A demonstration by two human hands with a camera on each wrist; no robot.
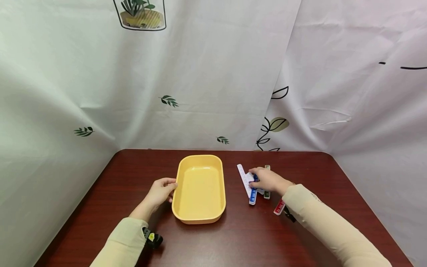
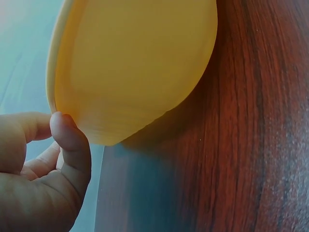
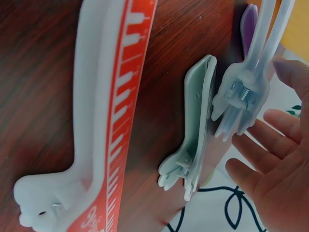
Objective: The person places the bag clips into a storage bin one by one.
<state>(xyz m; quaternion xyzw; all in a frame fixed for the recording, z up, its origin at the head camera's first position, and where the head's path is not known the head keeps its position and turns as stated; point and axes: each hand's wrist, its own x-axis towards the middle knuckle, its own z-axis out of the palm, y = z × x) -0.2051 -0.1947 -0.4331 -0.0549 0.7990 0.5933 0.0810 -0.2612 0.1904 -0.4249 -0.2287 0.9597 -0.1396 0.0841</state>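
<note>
My left hand [image 1: 161,193] pinches the left rim of a yellow tray [image 1: 199,193] between thumb and fingers; the left wrist view shows the thumb [image 2: 70,140] against its edge. To the tray's right, my right hand [image 1: 268,180] reaches over a long blue spring clip [image 1: 253,196] printed with piano keys. Its spring [image 3: 244,92] shows in the right wrist view, with thumb and fairly straight fingers [image 3: 258,150] around it. Beside it lies a pale clip [image 1: 244,180], whose purple edge [image 3: 248,29] shows in the right wrist view.
A green clip [image 1: 267,194] lies right of the blue one. Nearer my right forearm is a red clip [image 1: 278,207], partly covered by the sleeve. All lie on a dark red wooden table [image 1: 233,244]. White patterned cloth [image 1: 213,81] hangs behind.
</note>
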